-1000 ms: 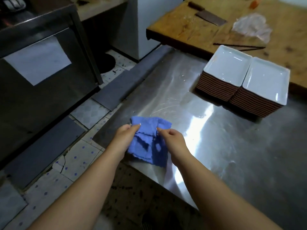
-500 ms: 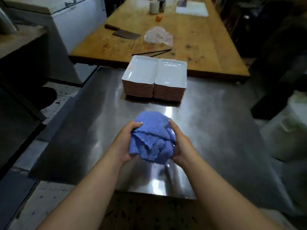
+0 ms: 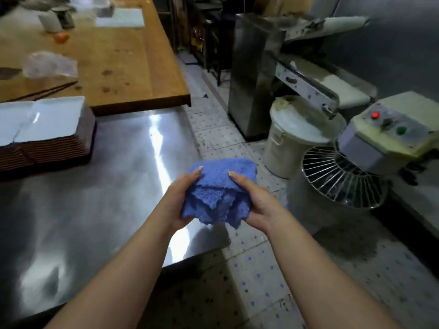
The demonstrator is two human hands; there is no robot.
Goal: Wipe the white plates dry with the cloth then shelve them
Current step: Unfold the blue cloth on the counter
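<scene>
A bunched blue cloth [image 3: 221,188] is held between both hands above the right edge of the steel table [image 3: 107,198]. My left hand [image 3: 179,198] grips its left side and my right hand [image 3: 256,203] grips its right side, thumbs on top. Two stacks of white rectangular plates [image 3: 42,119] with brown ribbed rims stand side by side at the table's far left, well away from the hands.
A wooden table [image 3: 114,58] behind the plates carries a plastic bag [image 3: 48,65], chopsticks, cups and an orange object. To the right on the tiled floor stand a white lidded bucket [image 3: 292,141], a dough mixer [image 3: 370,157] with a wire guard, and a steel machine [image 3: 254,74].
The view has swung right, so the plates slid from the centre to the far left. Both hands have kept hold of the cloth and bunched it up from a hanging fold.
</scene>
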